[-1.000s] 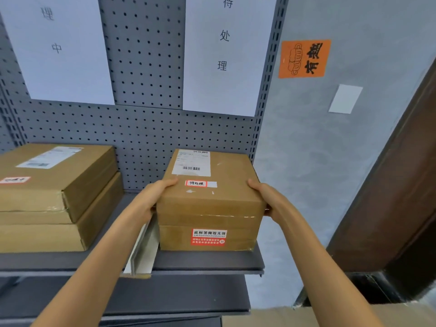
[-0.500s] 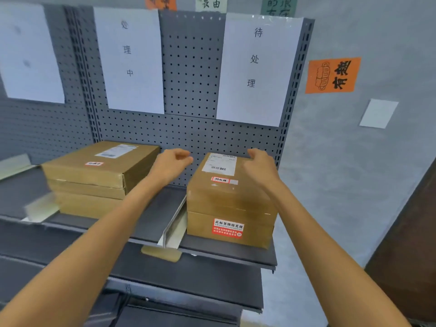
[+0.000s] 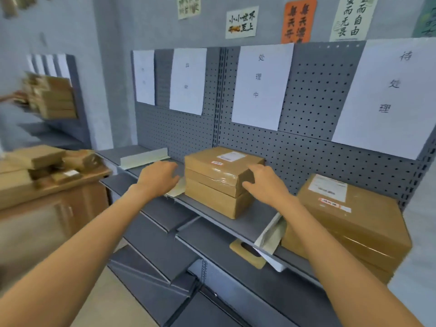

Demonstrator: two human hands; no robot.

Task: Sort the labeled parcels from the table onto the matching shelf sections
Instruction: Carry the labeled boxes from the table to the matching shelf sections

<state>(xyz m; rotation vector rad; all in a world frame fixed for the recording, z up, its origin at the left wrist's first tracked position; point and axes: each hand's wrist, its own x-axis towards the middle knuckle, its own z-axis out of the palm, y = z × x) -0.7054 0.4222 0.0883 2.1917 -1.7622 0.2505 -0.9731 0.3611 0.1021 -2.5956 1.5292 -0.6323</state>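
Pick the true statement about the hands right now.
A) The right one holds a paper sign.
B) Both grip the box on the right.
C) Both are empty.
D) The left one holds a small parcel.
C: the left hand and right hand hang in front of the shelf with loosely curled fingers, holding nothing.

Two bare forearms, sleeveless to the frame's edge, hands (image 3: 160, 178) (image 3: 265, 185) without gloves, rings or watch.

Both bare forearms reach forward and upward from the bottom corners of the view, roughly parallel and well apart. The left hand (image 3: 158, 178) is seen from the back, palm down, its fingers loosely curled and holding nothing. The right hand (image 3: 264, 182) is at about the same height, also back-up, its fingers bent downward with nothing held.
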